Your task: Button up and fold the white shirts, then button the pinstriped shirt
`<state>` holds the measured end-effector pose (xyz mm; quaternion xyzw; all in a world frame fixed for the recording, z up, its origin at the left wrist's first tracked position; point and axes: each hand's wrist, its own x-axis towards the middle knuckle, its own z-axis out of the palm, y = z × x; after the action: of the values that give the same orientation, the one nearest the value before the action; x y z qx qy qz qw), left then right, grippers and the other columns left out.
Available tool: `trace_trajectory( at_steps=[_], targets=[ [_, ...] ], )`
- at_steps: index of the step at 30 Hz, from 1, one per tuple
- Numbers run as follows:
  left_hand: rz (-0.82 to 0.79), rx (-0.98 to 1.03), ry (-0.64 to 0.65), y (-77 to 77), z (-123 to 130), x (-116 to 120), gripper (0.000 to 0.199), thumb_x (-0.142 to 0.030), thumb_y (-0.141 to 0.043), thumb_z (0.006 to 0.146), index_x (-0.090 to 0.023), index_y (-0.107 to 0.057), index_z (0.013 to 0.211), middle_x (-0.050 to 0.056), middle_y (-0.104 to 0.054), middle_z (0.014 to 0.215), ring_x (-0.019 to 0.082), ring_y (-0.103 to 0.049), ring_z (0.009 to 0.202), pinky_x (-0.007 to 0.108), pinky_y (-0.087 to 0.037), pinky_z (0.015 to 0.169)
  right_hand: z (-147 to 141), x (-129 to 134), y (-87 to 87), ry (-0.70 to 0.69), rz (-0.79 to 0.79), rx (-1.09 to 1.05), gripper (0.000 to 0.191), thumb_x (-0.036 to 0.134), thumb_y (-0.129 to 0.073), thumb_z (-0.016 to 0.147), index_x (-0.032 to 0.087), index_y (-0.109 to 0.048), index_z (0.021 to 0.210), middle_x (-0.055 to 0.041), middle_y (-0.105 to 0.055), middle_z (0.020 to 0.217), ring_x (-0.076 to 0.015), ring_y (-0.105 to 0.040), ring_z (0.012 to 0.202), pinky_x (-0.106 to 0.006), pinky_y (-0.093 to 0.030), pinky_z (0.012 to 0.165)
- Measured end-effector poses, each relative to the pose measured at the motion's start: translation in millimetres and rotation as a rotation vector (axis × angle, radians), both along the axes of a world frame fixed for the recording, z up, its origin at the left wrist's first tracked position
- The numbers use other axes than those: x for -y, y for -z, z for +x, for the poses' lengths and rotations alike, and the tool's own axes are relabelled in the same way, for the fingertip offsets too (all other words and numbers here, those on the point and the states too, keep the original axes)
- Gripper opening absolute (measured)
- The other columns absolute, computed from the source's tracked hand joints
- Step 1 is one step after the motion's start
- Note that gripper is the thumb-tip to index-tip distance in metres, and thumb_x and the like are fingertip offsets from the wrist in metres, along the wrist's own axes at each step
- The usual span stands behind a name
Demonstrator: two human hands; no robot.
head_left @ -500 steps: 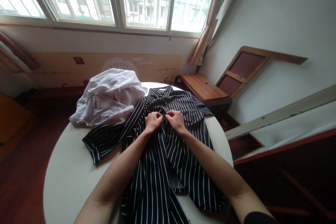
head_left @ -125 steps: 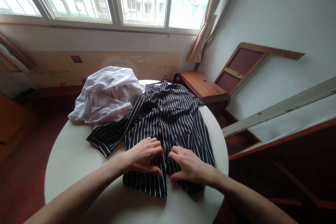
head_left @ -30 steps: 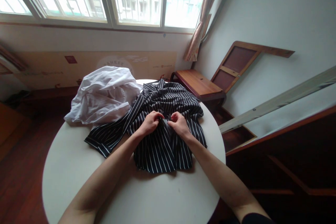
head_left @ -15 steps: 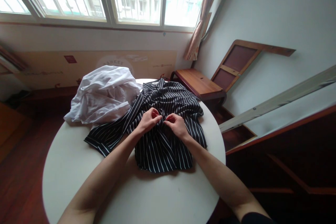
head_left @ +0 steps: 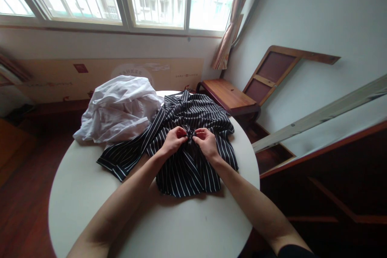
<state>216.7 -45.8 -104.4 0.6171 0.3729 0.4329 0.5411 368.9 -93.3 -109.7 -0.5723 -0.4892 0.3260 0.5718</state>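
A black shirt with white stripes [head_left: 187, 177] lies on the round white table [head_left: 169, 225], one sleeve stretched out to the left. Over its middle, my left hand [head_left: 175, 140] pinches the shirt's front with thumb and fingertips. Close beside it on the right, my right hand [head_left: 206, 142] pinches the same front, a small gap between the two hands. The cloth is bunched up between my fingertips; whether a button is there is too small to make out. A crumpled white cloth garment [head_left: 117, 109] is heaped to the left, touching the striped shirt.
Past the table's far right edge stands a low wooden seat [head_left: 228, 93], with a wooden backrest frame [head_left: 272, 74] leaning by the wall. A pale rail [head_left: 326, 109] runs along the right side. Windows and a gathered curtain [head_left: 225, 48] are at the back.
My right hand has shifted slightly up and its fingers have come closer to the cloth. My left hand has moved a little to the right. The shirt's lower hem has risen slightly.
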Motion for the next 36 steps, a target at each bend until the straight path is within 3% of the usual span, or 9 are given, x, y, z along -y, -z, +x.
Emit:
trace_trajectory(
  at_steps=[8, 13, 20, 26, 30, 36],
  targets=[
    [-0.064, 0.017, -0.002, 1.0, 2.6, 3.7, 0.022, -0.023, -0.074, 0.058, -0.014, -0.07, 0.078, 0.004, -0.069, 0.076, 0.015, -0.063, 0.072, 0.028, -0.049, 0.07, -3.8, 4.2, -0.5, 0.009, 0.055, 0.133, 0.026, 0.02, -0.067, 0.066, 0.019, -0.06, 0.091, -0.0044, -0.068, 0.084, -0.0186, -0.066, 0.075, -0.033, -0.054, 0.072],
    [-0.069, 0.041, -0.076, 1.0, 5.6, 5.2, 0.014, -0.019, -0.073, 0.057, -0.014, -0.068, 0.069, 0.002, -0.067, 0.067, 0.013, -0.061, 0.064, 0.025, -0.047, 0.065, -4.7, 6.5, -2.9, 0.018, 0.082, 0.197, 0.025, 0.02, -0.066, 0.067, 0.018, -0.061, 0.092, -0.0054, -0.068, 0.088, -0.0183, -0.066, 0.076, -0.032, -0.054, 0.071],
    [-0.071, 0.057, -0.153, 1.7, 9.1, 7.6, 0.018, -0.025, -0.075, 0.057, -0.014, -0.065, 0.067, 0.0, -0.063, 0.062, 0.011, -0.056, 0.057, 0.023, -0.043, 0.057, -10.9, 13.0, -9.1, 0.1, 0.126, 0.337, 0.022, 0.019, -0.062, 0.071, 0.019, -0.062, 0.093, -0.0029, -0.067, 0.078, -0.0174, -0.064, 0.069, -0.033, -0.052, 0.071],
    [-0.05, 0.018, -0.193, 9.6, 9.1, 5.8, 0.016, -0.025, -0.074, 0.059, -0.015, -0.066, 0.069, 0.002, -0.065, 0.066, 0.012, -0.059, 0.062, 0.024, -0.045, 0.061, -13.5, 12.4, -7.0, 0.054, 0.143, 0.234, 0.021, 0.02, -0.061, 0.071, 0.019, -0.061, 0.093, -0.0036, -0.067, 0.081, -0.018, -0.065, 0.072, -0.032, -0.053, 0.069],
    [-0.108, 0.031, -0.228, 6.5, 9.5, 8.0, 0.015, -0.022, -0.075, 0.058, -0.014, -0.066, 0.068, 0.003, -0.066, 0.066, 0.013, -0.06, 0.063, 0.024, -0.046, 0.062, -12.7, 10.3, -6.0, 0.019, 0.14, 0.142, 0.02, 0.022, -0.063, 0.07, 0.019, -0.062, 0.089, -0.0039, -0.067, 0.084, -0.0182, -0.065, 0.075, -0.032, -0.052, 0.072],
    [-0.155, 0.025, -0.283, 2.9, 10.1, 9.9, 0.016, -0.021, -0.076, 0.056, -0.014, -0.065, 0.065, 0.002, -0.065, 0.065, 0.013, -0.059, 0.061, 0.024, -0.045, 0.06, -11.5, 3.5, -1.4, -0.055, 0.04, -0.165, 0.015, 0.029, -0.059, 0.074, 0.018, -0.064, 0.083, -0.0023, -0.066, 0.08, -0.0158, -0.062, 0.074, -0.028, -0.05, 0.068]
  ],
)
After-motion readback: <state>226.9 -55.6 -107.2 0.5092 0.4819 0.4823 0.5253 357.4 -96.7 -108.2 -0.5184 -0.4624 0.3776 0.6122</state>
